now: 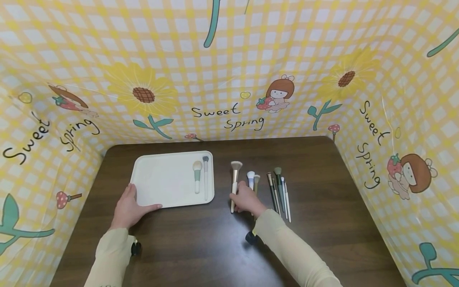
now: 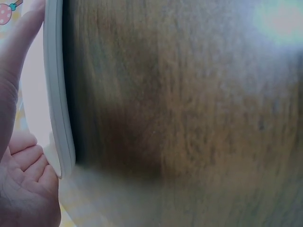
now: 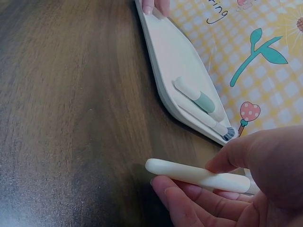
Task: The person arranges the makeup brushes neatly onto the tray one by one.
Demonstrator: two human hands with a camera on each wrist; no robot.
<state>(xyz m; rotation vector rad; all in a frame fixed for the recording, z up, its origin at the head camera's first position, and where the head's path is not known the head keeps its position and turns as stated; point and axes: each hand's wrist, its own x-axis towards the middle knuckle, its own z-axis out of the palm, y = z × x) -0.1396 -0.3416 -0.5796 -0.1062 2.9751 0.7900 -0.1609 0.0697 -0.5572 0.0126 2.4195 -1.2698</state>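
Note:
My right hand (image 1: 247, 198) pinches the pale handle of a makeup brush (image 1: 235, 175) with a wide, flat tan head. In the right wrist view, thumb and fingers hold that handle (image 3: 180, 172), its rounded end sticking out. My left hand (image 1: 127, 207) rests at the near left corner of a white tray (image 1: 161, 179), thumb along the front rim, fingers against the left side. On the tray's right part lie a green-and-white brush (image 1: 197, 177) with a fluffy head and a slim brush (image 1: 206, 175) with dark bristles.
Beside my right hand lie a white-headed brush (image 1: 250, 175) and a tan-headed one (image 1: 256, 180), partly hidden by it. Farther right, several more brushes (image 1: 279, 187) lie in a row on the dark wooden table (image 1: 201, 247). A checked cloth (image 1: 215, 79) walls the back and sides.

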